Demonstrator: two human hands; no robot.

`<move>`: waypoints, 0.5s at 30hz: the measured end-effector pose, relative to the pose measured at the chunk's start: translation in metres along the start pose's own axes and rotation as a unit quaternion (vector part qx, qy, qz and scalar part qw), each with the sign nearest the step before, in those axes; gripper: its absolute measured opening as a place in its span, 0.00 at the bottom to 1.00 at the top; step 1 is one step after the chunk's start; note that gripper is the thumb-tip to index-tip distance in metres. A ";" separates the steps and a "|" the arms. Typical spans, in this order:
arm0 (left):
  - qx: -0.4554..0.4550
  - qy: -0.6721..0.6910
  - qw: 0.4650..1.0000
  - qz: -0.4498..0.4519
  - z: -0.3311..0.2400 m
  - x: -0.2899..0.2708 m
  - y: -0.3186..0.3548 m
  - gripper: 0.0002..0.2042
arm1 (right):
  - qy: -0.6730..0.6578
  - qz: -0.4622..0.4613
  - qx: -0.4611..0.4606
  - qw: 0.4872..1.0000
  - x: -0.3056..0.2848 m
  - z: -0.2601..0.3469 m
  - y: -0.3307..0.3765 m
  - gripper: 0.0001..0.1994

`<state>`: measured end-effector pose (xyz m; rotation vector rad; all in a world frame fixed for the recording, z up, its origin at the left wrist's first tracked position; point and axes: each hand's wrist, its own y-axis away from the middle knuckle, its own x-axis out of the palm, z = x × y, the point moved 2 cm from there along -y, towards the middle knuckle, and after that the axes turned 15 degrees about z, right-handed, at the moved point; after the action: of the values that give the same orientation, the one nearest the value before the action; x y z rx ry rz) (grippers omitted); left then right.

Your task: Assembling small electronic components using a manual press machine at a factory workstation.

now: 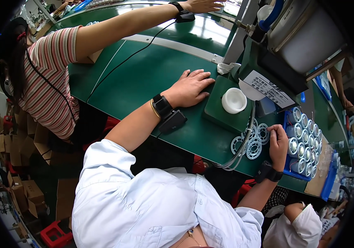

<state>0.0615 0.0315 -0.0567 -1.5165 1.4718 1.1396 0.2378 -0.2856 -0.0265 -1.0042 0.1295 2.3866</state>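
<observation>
In the head view, much of the scene is bent by the fisheye rim, and the far right end of the green table (152,78) is crowded and hard to make out. The fingertips of the right hand (279,144) are partly hidden against the parts they touch, so it cannot be told whether anything is pinched; the fingers are seen curled together. A blue tray (289,170) is set at the table's near right edge and is filled with rows of white cylindrical parts (305,140), standing on end with ringed tops showing. Just beside the tray, white spoked rings (252,145) are laid flat on the table, partly crossed by a bundle of grey cables (243,149). The left hand (190,87) is laid flat with fingers spread, touching the left edge of a green block (220,111), on which a white round cap (234,100) is seated. A co-worker's arm (135,20) is stretched across the far edge.
</observation>
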 end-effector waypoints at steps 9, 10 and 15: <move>-0.006 -0.238 0.971 -0.040 -0.044 -0.027 0.027 0.06 | -0.005 0.006 0.005 1.000 -0.001 -0.002 -0.002 0.04; -0.008 -0.238 0.970 -0.040 -0.052 -0.033 0.035 0.06 | 0.000 0.009 0.008 1.000 -0.001 -0.002 -0.001 0.04; 0.307 -0.307 0.878 -0.203 -0.135 -0.071 0.085 0.02 | 0.017 0.002 -0.005 1.000 -0.001 -0.013 0.002 0.04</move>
<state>-0.0048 -0.0769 0.0630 -0.8395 0.8844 0.6952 0.2459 -0.2913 -0.0356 -1.0499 0.1312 2.3768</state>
